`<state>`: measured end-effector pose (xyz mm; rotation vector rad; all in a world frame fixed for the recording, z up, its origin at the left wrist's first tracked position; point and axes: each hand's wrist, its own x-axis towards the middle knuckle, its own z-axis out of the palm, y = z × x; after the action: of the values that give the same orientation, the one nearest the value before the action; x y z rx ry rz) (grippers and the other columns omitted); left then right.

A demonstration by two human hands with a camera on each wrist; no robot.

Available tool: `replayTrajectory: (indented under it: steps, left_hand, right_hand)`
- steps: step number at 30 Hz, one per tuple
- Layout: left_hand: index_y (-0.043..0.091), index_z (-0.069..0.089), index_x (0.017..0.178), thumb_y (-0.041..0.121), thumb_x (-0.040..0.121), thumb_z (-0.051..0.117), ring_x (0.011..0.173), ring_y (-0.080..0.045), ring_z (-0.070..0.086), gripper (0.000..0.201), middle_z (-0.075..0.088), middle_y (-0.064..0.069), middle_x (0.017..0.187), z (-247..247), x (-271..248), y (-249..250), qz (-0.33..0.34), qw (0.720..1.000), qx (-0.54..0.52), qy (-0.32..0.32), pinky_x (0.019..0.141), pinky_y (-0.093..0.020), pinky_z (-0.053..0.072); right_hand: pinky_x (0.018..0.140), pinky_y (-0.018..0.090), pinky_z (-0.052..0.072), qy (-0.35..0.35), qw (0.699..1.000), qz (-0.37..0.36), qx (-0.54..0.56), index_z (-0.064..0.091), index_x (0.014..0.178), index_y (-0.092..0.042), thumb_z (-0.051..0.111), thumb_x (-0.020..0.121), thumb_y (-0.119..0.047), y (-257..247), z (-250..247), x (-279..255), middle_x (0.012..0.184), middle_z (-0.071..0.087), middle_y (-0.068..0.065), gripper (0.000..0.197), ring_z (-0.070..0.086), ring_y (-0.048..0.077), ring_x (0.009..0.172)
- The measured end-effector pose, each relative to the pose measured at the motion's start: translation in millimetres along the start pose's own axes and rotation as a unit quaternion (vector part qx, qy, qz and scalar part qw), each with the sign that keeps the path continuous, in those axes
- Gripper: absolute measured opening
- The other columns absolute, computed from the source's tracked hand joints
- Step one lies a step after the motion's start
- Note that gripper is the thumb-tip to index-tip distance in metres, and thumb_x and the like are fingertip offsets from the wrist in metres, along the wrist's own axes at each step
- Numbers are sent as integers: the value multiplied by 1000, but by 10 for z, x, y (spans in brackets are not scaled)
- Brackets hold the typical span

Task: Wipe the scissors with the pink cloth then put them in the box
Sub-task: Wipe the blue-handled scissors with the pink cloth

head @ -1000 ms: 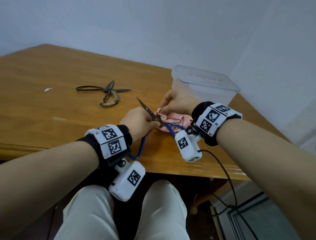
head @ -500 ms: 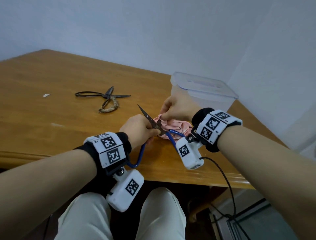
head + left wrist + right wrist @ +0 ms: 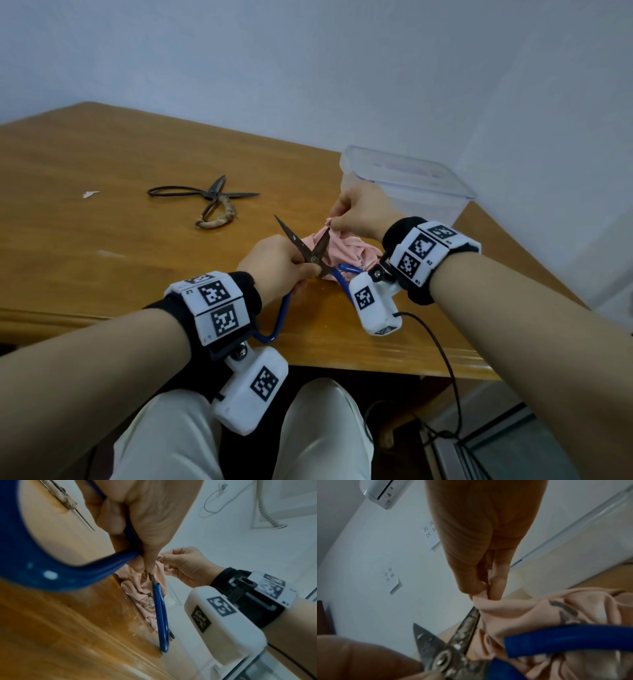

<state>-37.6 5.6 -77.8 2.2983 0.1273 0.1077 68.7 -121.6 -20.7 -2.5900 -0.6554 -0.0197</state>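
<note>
Your left hand [image 3: 277, 263] grips the blue-handled scissors [image 3: 310, 253] near the pivot, fingers curled round the top of one blue loop while that loop hangs down past your wrist over the near edge of the tabletop [image 3: 102, 240]. The blades stand open in a V, one dark blade pointing up and away to the left, the other lying against the pink cloth [image 3: 346, 250]. Your right hand [image 3: 359, 212] pinches a fold of that cloth between thumb and fingertips [image 3: 498, 582], lifting it just at the tip of the nearer blade; the rest of the cloth lies crumpled on the tabletop under the hand, with grey smears on it in the right wrist view. The second blue loop rests on the cloth and the wood beside your right wrist. The clear plastic box [image 3: 407, 185] stands just behind your right hand, near the far right corner; it looks as if a lid is on it, though that is hard to tell. Well to the left lies a second pair, old dark scissors [image 3: 209, 202] with a wrapped handle, open, flat on the wood, and further left a small white scrap [image 3: 90, 194].
</note>
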Motion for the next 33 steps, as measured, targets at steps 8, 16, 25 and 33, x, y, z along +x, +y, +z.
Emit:
replayTrajectory:
  steps: [8, 16, 25, 33]
  left_hand:
    - [6, 70, 67, 30, 91, 65, 51, -12, 57, 34, 63, 0, 57, -6, -18, -21, -7, 1000, -6, -4, 59, -26, 49]
    - [9, 68, 64, 30, 90, 65, 51, -12, 57, 34, 63, 1, 57, -17, -37, -15, -15, 1000, -8, -7, 61, -29, 51]
    - [10, 69, 66, 30, 90, 66, 48, -10, 55, 31, 61, 2, 52, -31, -71, 26, -30, 998, -45, -16, 56, -25, 49]
    - [1, 70, 67, 25, 88, 68, 50, -13, 56, 32, 63, -4, 54, -106, -44, -11, -69, 991, -112, 9, 59, -26, 50]
  right_hand:
    - [68, 22, 53, -1, 1000, -2, 12, 72, 85, -6, 69, 84, -11, -31, 43, -16, 82, 67, 2, 6, 62, 11, 74]
    - [74, 30, 57, 16, 1000, -3, 11, 72, 87, -3, 69, 84, -11, -41, 62, -11, 87, 70, 8, 9, 65, 16, 77]
    - [78, 31, 54, 61, 997, 30, -44, 72, 84, -8, 67, 86, -14, 51, 12, 62, 88, 71, 7, 8, 64, 16, 77]
    - [65, 35, 57, 29, 995, 81, 41, 64, 88, -17, 56, 88, 5, 204, -92, -41, 87, 64, 5, 23, 61, 17, 56]
